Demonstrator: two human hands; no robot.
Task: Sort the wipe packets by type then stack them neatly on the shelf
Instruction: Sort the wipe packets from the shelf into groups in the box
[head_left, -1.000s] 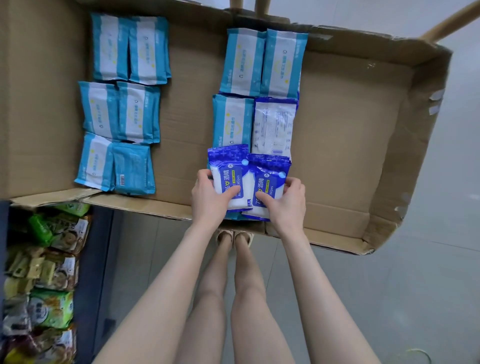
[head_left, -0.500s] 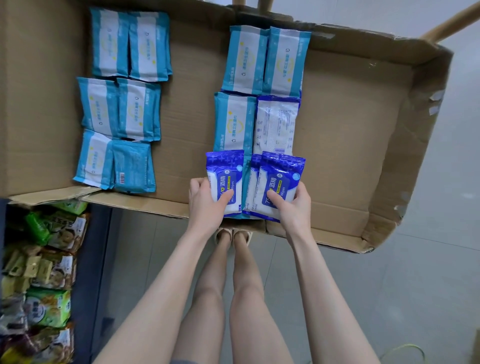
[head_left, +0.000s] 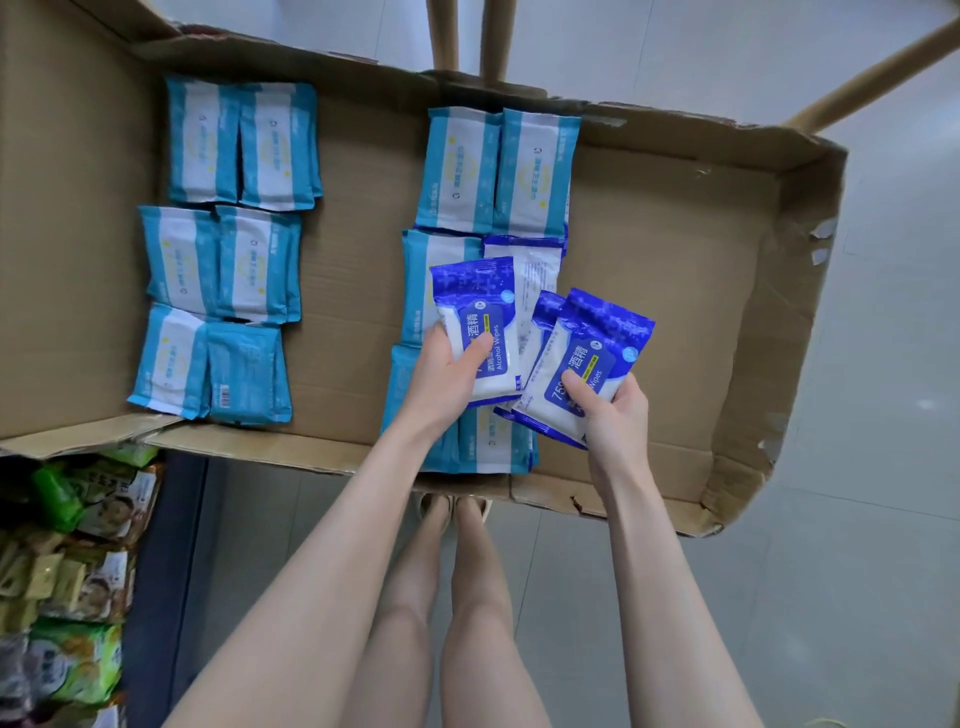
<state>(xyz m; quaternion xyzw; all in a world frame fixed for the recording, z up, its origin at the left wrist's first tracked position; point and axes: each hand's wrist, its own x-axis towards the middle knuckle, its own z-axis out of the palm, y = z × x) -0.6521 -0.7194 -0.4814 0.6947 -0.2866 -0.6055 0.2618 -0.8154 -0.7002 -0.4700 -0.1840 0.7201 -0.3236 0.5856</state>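
Observation:
My left hand (head_left: 441, 376) grips one dark blue alcohol wipe packet (head_left: 475, 301), lifted above the cardboard tray (head_left: 675, 291). My right hand (head_left: 615, 415) holds two more dark blue packets (head_left: 597, 332) stacked together, tilted to the right. Under my hands lies a column of light blue packets (head_left: 493, 171) with one dark blue packet (head_left: 535, 265) turned face down among them. Several light blue packets (head_left: 223, 249) lie in pairs on the tray's left side.
The tray's right half (head_left: 701, 364) is bare cardboard with a raised torn wall. Wooden legs (head_left: 462, 31) stand behind the tray. A shelf of green snack bags (head_left: 67, 571) sits lower left. My legs and feet are below the tray.
Both hands have lifted the dark blue packets off the column and drawn them apart; the right hand's packets have moved right and tilted. The light blue packets beneath are now uncovered.

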